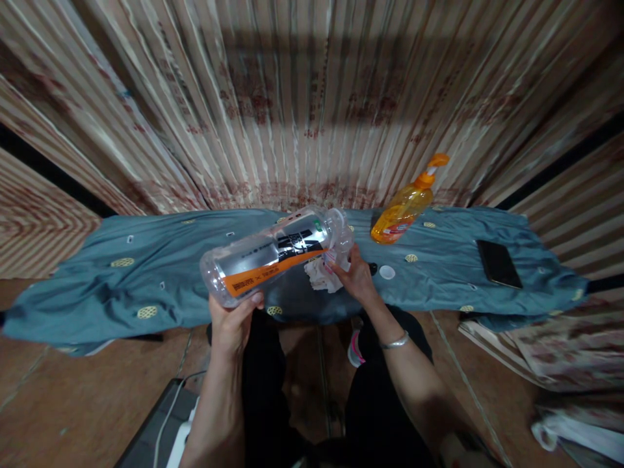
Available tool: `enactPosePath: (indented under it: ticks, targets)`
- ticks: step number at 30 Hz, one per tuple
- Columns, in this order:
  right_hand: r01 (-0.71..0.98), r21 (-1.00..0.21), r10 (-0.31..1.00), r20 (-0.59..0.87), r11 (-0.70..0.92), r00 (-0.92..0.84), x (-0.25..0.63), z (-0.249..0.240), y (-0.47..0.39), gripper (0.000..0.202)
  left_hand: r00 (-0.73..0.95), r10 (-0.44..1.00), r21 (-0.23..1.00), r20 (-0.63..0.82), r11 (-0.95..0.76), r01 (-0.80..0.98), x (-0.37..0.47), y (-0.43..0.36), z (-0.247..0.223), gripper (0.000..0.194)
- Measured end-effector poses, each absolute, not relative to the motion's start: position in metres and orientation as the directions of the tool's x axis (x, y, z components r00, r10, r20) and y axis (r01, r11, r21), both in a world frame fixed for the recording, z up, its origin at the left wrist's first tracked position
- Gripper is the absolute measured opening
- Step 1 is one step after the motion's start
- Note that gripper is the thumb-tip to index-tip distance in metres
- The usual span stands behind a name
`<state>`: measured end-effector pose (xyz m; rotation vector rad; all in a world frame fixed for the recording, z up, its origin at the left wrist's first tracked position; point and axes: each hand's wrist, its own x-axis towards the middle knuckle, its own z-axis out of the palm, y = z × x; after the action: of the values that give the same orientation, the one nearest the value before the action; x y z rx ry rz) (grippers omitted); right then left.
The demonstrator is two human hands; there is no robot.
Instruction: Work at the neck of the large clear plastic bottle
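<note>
Two hands, both occupied. Left hand (233,324): thumb and fingers gripping the base end of one large clear bottle (273,257), silver-and-orange label. Bottle is tilted, held above the table (160,260), base toward near edge, neck toward far edge. Right hand (358,276): fingers closed on one clear plastic piece (344,242) right at the bottle's neck; cannot tell if it's a separate part. One crumpled whitish tissue (322,277) just beside the right fingertips; can't tell if pinched too. One silver bracelet (396,340), right wrist.

Further out: one white disc (387,272) just right of the right hand, nearer the table's near edge; one small black item (373,268) next to it, too small to identify. One orange pump bottle (400,214) upright, by the far edge, right of middle. One black phone (499,263) flat, near the right end. Teal cloth covers the table; striped curtain (312,97) behind.
</note>
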<state>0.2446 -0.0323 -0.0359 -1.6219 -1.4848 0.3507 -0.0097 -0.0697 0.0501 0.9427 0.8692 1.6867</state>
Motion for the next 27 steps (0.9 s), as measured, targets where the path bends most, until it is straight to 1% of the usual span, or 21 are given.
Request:
enactPosePath:
  ticks: [5, 9, 15, 21, 27]
  targets:
    - [0.633, -0.765, 0.908, 0.343, 0.119, 0.243, 0.2447, -0.0357, -0.0318, 0.06, -0.222, 0.955, 0.871, 0.195, -0.273, -0.409, -0.0107, -0.0698, 0.0473, 0.04]
    - [0.638, -0.76, 0.907, 0.346, 0.122, 0.238, 0.2445, -0.0354, -0.0318, 0.06, -0.215, 0.953, 0.873, 0.212, -0.284, -0.398, -0.0106, -0.0697, 0.047, 0.035]
    - [0.665, -0.738, 0.911, 0.343, 0.112, 0.227, 0.2462, -0.0374, -0.0313, 0.061, -0.224, 0.953, 0.877, 0.202, -0.279, -0.392, -0.0105, -0.0698, 0.0467, 0.035]
    - [0.676, -0.731, 0.917, 0.329, 0.096, 0.226, 0.2453, -0.036, -0.0311, 0.052, -0.218, 0.953, 0.872, 0.211, -0.284, -0.4, -0.0108, -0.0701, 0.0457, 0.035]
    - [0.693, -0.715, 0.918, 0.331, 0.091, 0.221, 0.2458, -0.0379, -0.0307, 0.047, -0.225, 0.941, 0.862, 0.253, -0.325, -0.39, -0.0101, -0.0685, 0.0434, 0.038]
